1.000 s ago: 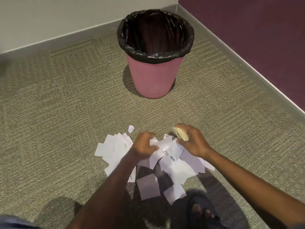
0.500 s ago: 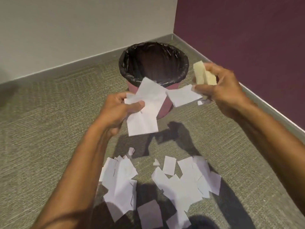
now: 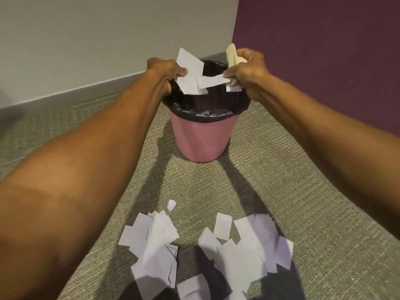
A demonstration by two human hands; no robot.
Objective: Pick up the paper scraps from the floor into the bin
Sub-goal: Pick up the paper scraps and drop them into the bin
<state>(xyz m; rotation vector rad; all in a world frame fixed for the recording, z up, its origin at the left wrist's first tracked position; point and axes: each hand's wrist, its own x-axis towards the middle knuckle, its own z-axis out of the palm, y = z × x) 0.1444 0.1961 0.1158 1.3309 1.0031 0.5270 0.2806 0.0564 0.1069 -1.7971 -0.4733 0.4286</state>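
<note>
A pink bin [image 3: 202, 139] with a black liner stands on the carpet near the room's corner. Both my hands are held over its mouth. My left hand [image 3: 165, 72] pinches white paper scraps [image 3: 190, 72] above the rim. My right hand [image 3: 249, 68] grips a folded cream-coloured piece [image 3: 232, 54] together with a white scrap [image 3: 213, 81]. Many more white scraps lie on the floor close to me, in a left heap [image 3: 151, 241] and a right heap [image 3: 249, 245]. One tiny crumpled scrap [image 3: 171, 204] lies just beyond them.
A pale wall [image 3: 97, 40] with a grey skirting runs behind the bin; a dark purple wall [image 3: 324, 50] stands to its right. The green-grey carpet [image 3: 281, 169] spreads between bin and scraps. A dark shape shows at the bottom edge between the heaps.
Both hands rose from the floor pile with scraps and moved forward, now over the bin's opening. The view tilted up and closer to the bin.
</note>
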